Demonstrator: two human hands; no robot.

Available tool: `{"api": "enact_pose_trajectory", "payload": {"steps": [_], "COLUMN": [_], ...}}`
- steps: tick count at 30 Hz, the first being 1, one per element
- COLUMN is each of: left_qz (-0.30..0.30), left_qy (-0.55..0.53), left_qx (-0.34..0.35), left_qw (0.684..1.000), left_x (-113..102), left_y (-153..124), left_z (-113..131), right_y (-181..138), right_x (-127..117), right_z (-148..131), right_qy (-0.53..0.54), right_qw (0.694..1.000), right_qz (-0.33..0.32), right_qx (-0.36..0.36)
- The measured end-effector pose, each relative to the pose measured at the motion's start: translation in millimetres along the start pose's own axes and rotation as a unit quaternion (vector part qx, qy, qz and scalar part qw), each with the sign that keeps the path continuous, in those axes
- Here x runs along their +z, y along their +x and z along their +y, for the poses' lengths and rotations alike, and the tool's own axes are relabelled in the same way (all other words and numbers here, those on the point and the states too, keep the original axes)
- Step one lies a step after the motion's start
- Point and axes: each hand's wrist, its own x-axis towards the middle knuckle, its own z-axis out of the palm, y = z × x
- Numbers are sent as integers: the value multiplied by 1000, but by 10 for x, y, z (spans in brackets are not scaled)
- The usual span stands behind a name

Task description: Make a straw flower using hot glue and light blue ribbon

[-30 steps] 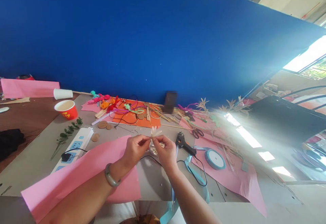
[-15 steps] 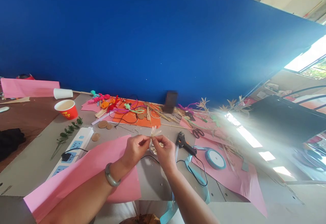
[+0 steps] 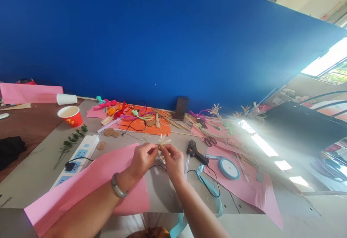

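Left hand [image 3: 142, 160]: my thumb and forefinger are pinched on the base of a pale petalled piece [image 3: 165, 141], with the other fingers curled in; a grey-green bangle [image 3: 118, 185] circles my wrist.
Right hand [image 3: 174, 160]: I grip the same base from the other side, thumb and forefinger close against those of my left.
Petalled piece: held up between my two hands over the counter [image 3: 159, 187], petals fanning upward and to the right; my fingers hide its lower end.
Below my grip: a small round container [image 3: 162, 159], partly covered by my right hand, so I can't make out its contents.
Under my left forearm: a large pink sheet [image 3: 108, 169], one corner reaching past the near edge.
Glue gun [image 3: 197, 153]: black, just right of my right hand, with dark-handled scissors [image 3: 210, 141] lying beyond it.
Ribbon spool [image 3: 229, 168]: flat on a second pink sheet [image 3: 244, 191], blue ribbon [image 3: 199, 176] looping down near my right forearm.
Power strip [image 3: 78, 158]: to my left, a black plug [image 3: 70, 166] in it, a green leafy sprig [image 3: 69, 142] alongside.
Cups: a red paper cup [image 3: 71, 119] upright; a white cup [image 3: 66, 99] on its side behind it.
Far edge: an orange sheet [image 3: 143, 128] strewn with craft bits, below a blue wall [image 3: 151, 43].
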Motion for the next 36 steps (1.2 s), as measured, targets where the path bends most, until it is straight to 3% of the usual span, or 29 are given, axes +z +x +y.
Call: {"api": "enact_pose_trajectory", "payload": {"steps": [7, 22, 36], "left_qz": [11, 10, 14], "left_qy": [29, -17, 56], "left_qx": [14, -11, 21], "left_qw": [999, 1000, 998], "left_x": [-9, 21, -4], "left_y": [4, -10, 4], "left_z": [-7, -43, -13], "right_y": [-5, 33, 22], "right_x": [-8, 7, 70], "right_z": [-36, 1, 71], "right_qy": [-10, -17, 2], "right_qw": [1000, 1000, 1000], "right_qz": [-12, 13, 22], "right_qx": [-12, -19, -14]}}
